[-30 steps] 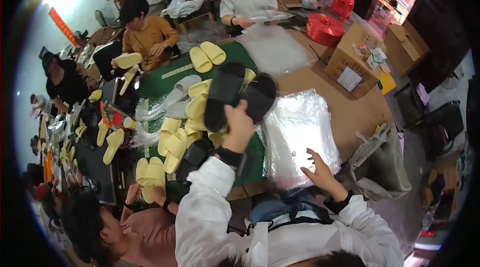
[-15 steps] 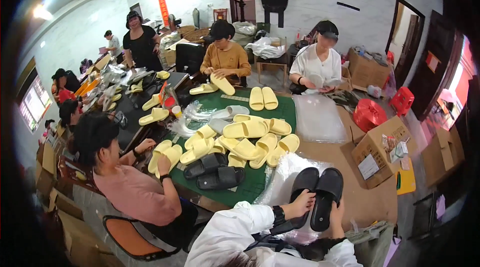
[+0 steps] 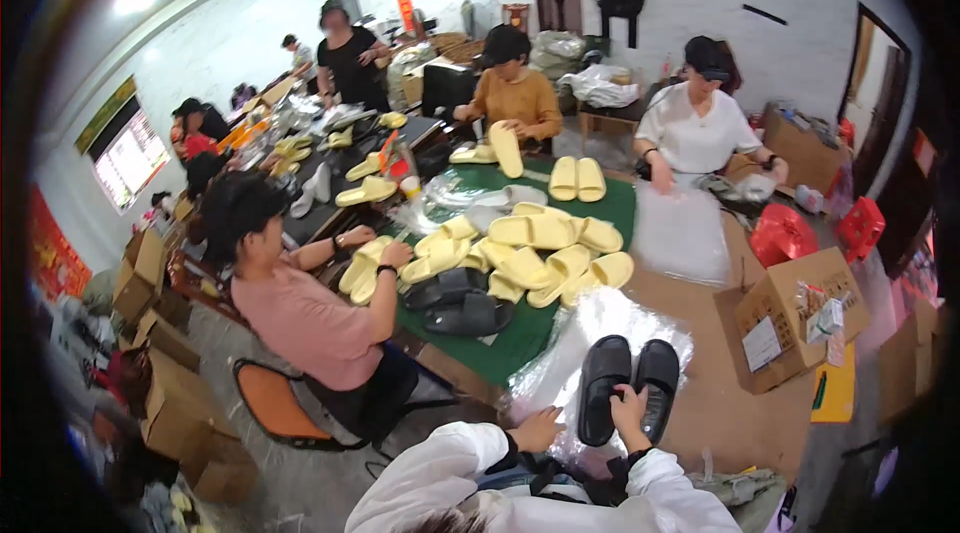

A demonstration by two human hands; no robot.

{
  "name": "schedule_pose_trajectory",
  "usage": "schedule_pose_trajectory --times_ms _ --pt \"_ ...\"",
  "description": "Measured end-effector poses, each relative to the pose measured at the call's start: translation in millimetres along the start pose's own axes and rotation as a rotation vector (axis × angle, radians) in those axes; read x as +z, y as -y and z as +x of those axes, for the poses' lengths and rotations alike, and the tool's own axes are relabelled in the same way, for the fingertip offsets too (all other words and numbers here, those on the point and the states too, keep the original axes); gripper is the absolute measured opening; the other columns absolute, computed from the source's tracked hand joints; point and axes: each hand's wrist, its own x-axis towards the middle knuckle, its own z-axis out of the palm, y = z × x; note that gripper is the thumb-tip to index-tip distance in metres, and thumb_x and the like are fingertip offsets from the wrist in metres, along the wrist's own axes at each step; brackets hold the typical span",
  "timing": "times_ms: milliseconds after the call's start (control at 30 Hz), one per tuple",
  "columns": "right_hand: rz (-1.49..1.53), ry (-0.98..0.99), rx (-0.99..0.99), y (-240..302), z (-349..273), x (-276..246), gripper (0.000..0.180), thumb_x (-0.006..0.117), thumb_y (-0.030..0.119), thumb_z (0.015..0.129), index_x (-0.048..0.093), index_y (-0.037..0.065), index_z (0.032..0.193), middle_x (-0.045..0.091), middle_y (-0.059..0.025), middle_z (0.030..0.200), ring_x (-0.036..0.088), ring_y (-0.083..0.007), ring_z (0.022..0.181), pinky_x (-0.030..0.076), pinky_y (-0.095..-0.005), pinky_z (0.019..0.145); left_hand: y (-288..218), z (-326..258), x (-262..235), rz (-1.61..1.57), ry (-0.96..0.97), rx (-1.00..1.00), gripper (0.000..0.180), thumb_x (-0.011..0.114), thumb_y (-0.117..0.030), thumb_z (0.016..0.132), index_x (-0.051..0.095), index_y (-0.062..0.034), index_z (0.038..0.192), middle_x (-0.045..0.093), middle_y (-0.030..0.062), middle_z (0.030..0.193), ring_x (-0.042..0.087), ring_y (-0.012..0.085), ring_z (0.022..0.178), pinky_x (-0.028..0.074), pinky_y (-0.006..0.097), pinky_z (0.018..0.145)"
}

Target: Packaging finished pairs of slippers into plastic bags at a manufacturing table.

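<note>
A pair of black slide slippers (image 3: 603, 373) stands side by side over a pile of clear plastic bags (image 3: 540, 373) at the near edge of the table. My right hand (image 3: 630, 411) grips the pair where the two slippers meet, its fingers between them. Left of the slippers, my left hand (image 3: 537, 430) lies on the plastic bags with its fingers stretched out; it holds no slipper. Farther off lies another pair of black slippers (image 3: 468, 315), beside a heap of yellow slippers (image 3: 535, 233) on the green mat (image 3: 500, 358).
Across the table rests a stack of clear bags (image 3: 682, 238). An open cardboard box (image 3: 803, 318) stands on the right. A co-worker in pink (image 3: 310, 293) sits at the left handling yellow slippers; others work at the far side. Red stools (image 3: 858, 225) stand beyond the box.
My left hand has let go of the black slippers and moved left onto the plastic bags. My right hand has shifted to between the slippers. The whole view has turned left.
</note>
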Motion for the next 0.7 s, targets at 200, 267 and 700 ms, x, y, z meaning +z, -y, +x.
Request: schedule_pose_trajectory --times_ms 200,267,700 --pt "-0.302 0.186 0.018 3.1 31.1 1.9 0.037 0.058 0.030 0.074 0.064 -0.001 0.094 0.052 -0.0250 0.103 0.045 -0.0410 0.102 0.036 -0.0468 0.089 -14.0 3.1 -7.3 -0.109 -0.060 -0.060 0.034 0.049 -0.021 0.081 0.056 -0.0066 0.111 0.044 0.0216 0.120 0.045 0.0377 0.107 0.038 0.044 0.090" --pt "-0.347 0.294 -0.006 33.0 42.3 -5.2 0.039 0.058 0.034 0.074 0.064 0.000 0.091 0.055 -0.0212 0.101 0.049 -0.0377 0.099 0.039 -0.0455 0.086 13.7 3.5 36.3 -0.049 0.035 -0.022 0.040 0.045 -0.031 0.087 0.052 -0.0034 0.115 0.052 0.0219 0.105 0.052 0.0346 0.096 0.043 0.042 0.080" --pt "0.352 0.832 0.675 23.1 -8.9 -176.6 0.029 0.053 0.004 0.076 0.058 0.001 0.105 0.059 -0.0030 0.091 0.052 -0.0123 0.080 0.041 -0.0263 0.069 11.0 30.0 -28.9 0.393 0.123 0.240 0.047 0.049 -0.025 0.083 0.045 -0.0023 0.123 0.040 0.0086 0.132 0.049 0.0217 0.100 0.039 0.034 0.081"
